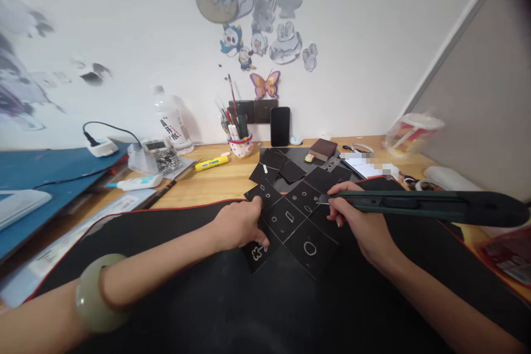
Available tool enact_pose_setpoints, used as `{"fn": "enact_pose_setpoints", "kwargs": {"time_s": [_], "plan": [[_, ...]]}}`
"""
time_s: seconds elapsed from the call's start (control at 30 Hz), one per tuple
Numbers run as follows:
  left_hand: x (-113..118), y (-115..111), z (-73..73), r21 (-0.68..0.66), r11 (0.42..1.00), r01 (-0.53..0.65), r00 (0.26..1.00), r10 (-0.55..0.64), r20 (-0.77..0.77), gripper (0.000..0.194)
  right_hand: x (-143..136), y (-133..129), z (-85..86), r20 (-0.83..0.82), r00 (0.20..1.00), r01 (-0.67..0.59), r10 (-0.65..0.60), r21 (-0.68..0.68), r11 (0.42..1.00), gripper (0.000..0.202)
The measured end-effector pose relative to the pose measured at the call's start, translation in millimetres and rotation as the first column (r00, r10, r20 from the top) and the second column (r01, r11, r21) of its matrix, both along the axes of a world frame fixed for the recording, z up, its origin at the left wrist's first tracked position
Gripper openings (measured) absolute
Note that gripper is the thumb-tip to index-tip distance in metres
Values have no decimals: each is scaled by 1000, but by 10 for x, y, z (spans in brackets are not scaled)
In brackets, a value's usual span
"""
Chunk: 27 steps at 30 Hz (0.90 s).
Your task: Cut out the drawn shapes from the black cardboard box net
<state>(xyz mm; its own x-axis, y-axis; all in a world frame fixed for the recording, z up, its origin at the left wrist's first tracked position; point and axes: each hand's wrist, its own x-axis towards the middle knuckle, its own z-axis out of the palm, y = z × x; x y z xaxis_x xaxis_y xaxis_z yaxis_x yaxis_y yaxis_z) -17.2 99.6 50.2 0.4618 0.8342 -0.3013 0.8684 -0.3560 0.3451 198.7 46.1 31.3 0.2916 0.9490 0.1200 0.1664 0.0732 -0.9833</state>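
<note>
Black card sheets (pixel 271 214) with white outlines of a star, ovals, a circle and a flower lie on the black mat (pixel 199 298). My left hand (pixel 238 224) rests on their left edge, fingers apart and pressing down, holding nothing. A pale green bangle (pixel 93 296) is on that wrist. My right hand (pixel 352 221) is closed round a dark green craft knife (pixel 415 206) with a slider along its body. Its thin metal tip points left, close to the upper right card with the star; whether it touches I cannot tell.
Plain black cards (pixel 292 171) and a brown box (pixel 323 149) lie behind. A phone (pixel 280 126) and a brush cup (pixel 240 145) stand by the wall. A yellow marker (pixel 211 163), a bottle (pixel 172 121) and a white-blue tube (pixel 139 182) are left; a lit screen (pixel 363 165) is right.
</note>
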Motion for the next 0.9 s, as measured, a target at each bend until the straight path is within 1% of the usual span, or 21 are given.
{"fn": "enact_pose_setpoints", "kwargs": {"time_s": [0.07,0.13,0.17,0.23,0.27,0.3,0.33,0.37,0.4,0.43,0.47,0.5,0.53,0.57,0.6,0.67,0.7,0.77,0.83,0.9], "plan": [[-13,-78,-1,-35,995,-93,992,96,77,49,28,-50,81,13,1000,-11,11,23,1000,11],[2,-275,-14,-85,977,-195,965,207,163,32,31,-122,137,21,999,-32,31,31,999,10],[23,-416,-21,-118,964,-239,946,258,197,27,21,-164,149,16,999,-43,42,28,999,10],[84,-744,-20,-170,944,-283,913,320,254,30,-24,-248,135,-18,998,-63,63,5,998,11],[115,-906,-6,-210,938,-277,898,330,292,34,-56,-287,110,-42,996,-73,72,-16,997,11],[142,-1050,19,-335,911,-239,856,361,371,38,-90,-322,73,-64,994,-89,86,-43,995,12],[160,-1164,55,-435,888,-150,846,343,408,43,-125,-352,30,-76,992,-110,105,-73,991,12],[169,-1240,98,-486,873,-45,864,278,419,47,-155,-378,-17,-79,989,-132,124,-102,986,13],[168,-1275,141,-496,865,74,889,169,427,49,-178,-398,-63,-75,987,-151,142,-127,980,14],[158,-1271,177,-445,877,179,903,33,428,49,-192,-415,-104,-66,985,-165,157,-145,976,14],[143,-1233,196,-336,902,271,897,-110,428,44,-198,-428,-138,-53,985,-172,166,-155,973,13],[124,-1171,193,-178,922,345,873,-246,421,35,-194,-437,-161,-40,985,-173,169,-158,972,10],[105,-1095,162,12,930,368,852,-342,396,28,-184,-445,-173,-28,986,-168,166,-158,973,7],[88,-1017,104,153,894,420,823,-447,352,29,-168,-450,-174,-12,986,-166,167,-158,973,4],[73,-944,25,231,847,479,800,-529,283,35,-149,-453,-166,15,985,-169,174,-154,973,3],[54,-835,-164,307,759,574,770,-628,115,44,-110,-451,-134,102,975,-181,196,-140,973,5],[49,-801,-255,336,738,585,775,-631,37,45,-92,-446,-116,156,966,-187,207,-134,973,5],[50,-771,-387,391,730,560,813,-576,-90,48,-69,-428,-89,237,947,-188,218,-140,972,4],[68,-772,-440,452,734,507,855,-492,-161,54,-64,-404,-79,239,946,-177,217,-178,968,3],[107,-781,-428,505,725,468,880,-433,-194,60,-71,-381,-85,210,954,-166,214,-225,960,2]]}}
